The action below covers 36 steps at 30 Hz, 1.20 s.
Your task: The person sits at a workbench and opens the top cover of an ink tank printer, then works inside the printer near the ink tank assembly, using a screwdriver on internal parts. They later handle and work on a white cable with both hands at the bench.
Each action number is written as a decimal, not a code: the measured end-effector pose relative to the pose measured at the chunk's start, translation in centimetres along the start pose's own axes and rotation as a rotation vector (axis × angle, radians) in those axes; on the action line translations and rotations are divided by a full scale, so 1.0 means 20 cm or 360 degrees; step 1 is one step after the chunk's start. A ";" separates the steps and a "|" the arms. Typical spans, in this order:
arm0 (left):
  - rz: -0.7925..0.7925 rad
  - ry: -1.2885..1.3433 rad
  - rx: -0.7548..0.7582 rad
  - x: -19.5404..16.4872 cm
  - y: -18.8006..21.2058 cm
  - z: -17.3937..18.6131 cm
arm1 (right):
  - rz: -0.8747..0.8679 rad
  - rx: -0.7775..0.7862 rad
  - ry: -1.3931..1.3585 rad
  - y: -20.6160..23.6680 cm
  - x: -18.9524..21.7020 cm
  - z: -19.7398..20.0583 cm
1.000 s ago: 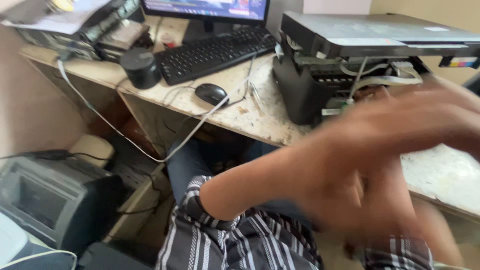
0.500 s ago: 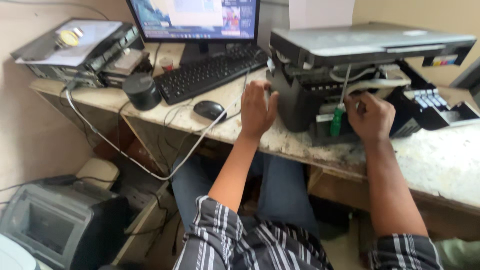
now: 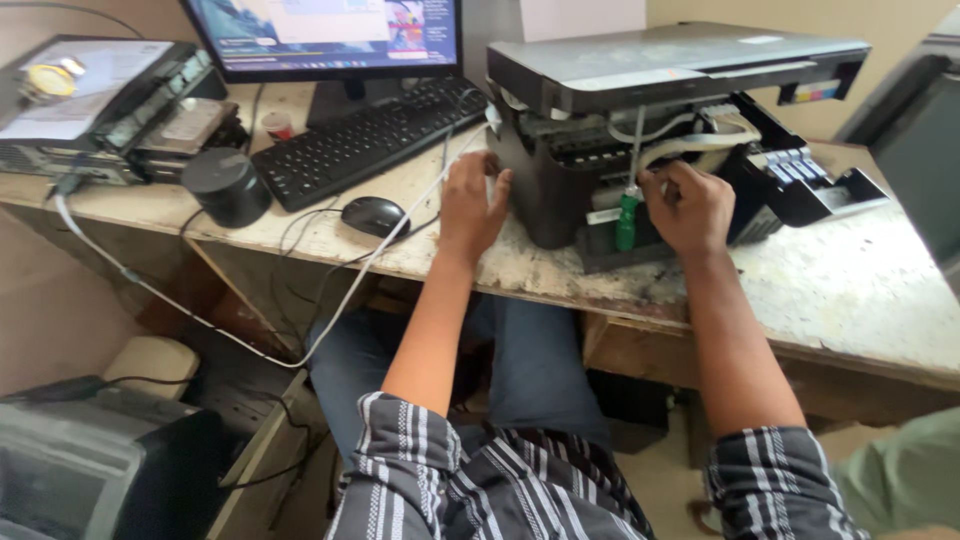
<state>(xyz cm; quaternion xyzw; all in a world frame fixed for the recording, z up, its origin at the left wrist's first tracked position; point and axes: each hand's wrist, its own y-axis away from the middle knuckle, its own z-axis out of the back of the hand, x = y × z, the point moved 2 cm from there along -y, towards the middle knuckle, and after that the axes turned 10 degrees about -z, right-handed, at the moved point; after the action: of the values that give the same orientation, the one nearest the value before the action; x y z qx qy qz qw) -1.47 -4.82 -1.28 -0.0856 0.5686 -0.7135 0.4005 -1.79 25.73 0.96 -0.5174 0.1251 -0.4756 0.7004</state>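
**Open printer on a worn bench, two hands at its front**

- Printer (image 3: 600, 160): black, lid raised, stands toward the bench's far right, its front close to the near edge; white tubing shows inside. An ink tank unit (image 3: 810, 180) hangs open at its right side.
- Screwdriver (image 3: 627, 215): green handle, upright, at the printer's front opening, shaft running up into the works.
- Right hand (image 3: 690, 205): fingers curled closed around the screwdriver's upper handle (thumb toward the printer).
- Left hand (image 3: 472, 205): fingers together and lightly bent, palm pressed flat against the printer's left front corner; it grips nothing.
- Bench (image 3: 850, 290): pale, stained top, chipped along the near edge.
- Mouse (image 3: 372, 215): black, left of the left hand, near the front edge.
- Keyboard (image 3: 365, 140): black, behind the mouse, angled toward the far edge.
- Monitor (image 3: 330, 35): lit, at the far edge.
- Round black speaker (image 3: 226, 185): left of the keyboard.
- Second printer (image 3: 95, 480): grey, on the floor at lower left.
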 end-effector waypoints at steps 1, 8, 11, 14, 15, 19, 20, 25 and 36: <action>-0.0011 -0.0005 -0.0008 0.00 0.00 0.00 | 0.0009 -0.0007 -0.0001 0.00 0.00 0.00; -0.0082 0.0090 -0.0018 0.01 0.00 0.01 | -0.0021 0.0011 -0.0040 -0.01 0.00 0.00; -0.0087 0.0118 0.0008 0.00 0.00 0.01 | -0.0015 0.0007 -0.0029 -0.01 0.02 0.00; -0.0084 0.0103 0.0065 -0.02 -0.01 0.01 | 0.0009 -0.0048 0.0003 -0.02 0.02 0.01; -0.0080 0.0068 0.0079 -0.03 -0.01 0.01 | 0.0009 -0.0051 0.0004 -0.02 0.02 0.01; -0.0087 0.0043 0.0104 -0.05 -0.01 0.02 | -0.0001 -0.0028 -0.0004 -0.02 0.02 0.01; -0.0085 0.0065 0.0098 -0.05 -0.01 0.03 | -0.0009 -0.0017 -0.0009 -0.02 0.02 0.01; -0.0048 0.0138 0.0095 -0.06 -0.02 0.03 | 0.0011 -0.0016 -0.0014 -0.01 0.01 0.02; -0.0116 0.0082 0.0120 -0.05 0.00 0.01 | 0.0009 -0.0019 -0.0022 -0.01 0.00 0.02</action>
<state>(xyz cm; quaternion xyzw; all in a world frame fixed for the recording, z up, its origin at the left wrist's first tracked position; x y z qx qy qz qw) -0.68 -4.25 -0.81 -0.0729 0.5479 -0.7505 0.3624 -1.66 25.93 1.32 -0.5244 0.1245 -0.4693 0.6995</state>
